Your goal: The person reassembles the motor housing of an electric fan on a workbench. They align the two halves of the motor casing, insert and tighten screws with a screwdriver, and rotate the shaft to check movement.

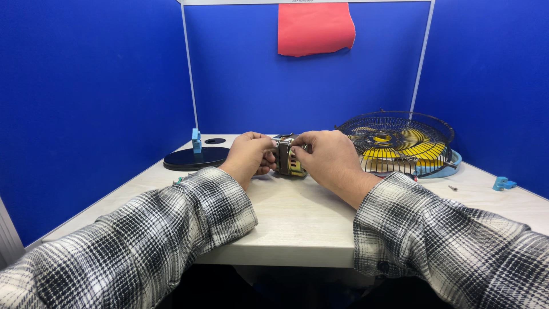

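A small metal fan motor with brass-coloured windings (289,160) is gripped from both sides, resting on the pale wood-grain tabletop (297,217) dead centre. The left hand (250,155) has its fingers curled shut around the motor's left end; the right hand (326,157) is clamped over its top and right side, so much of it is hidden. Just right, a black wire fan cage with yellow blades (397,143) is laid flat. To the left, a round black base disc (196,158) is seen, with a small blue plastic clip (196,140) beside it.
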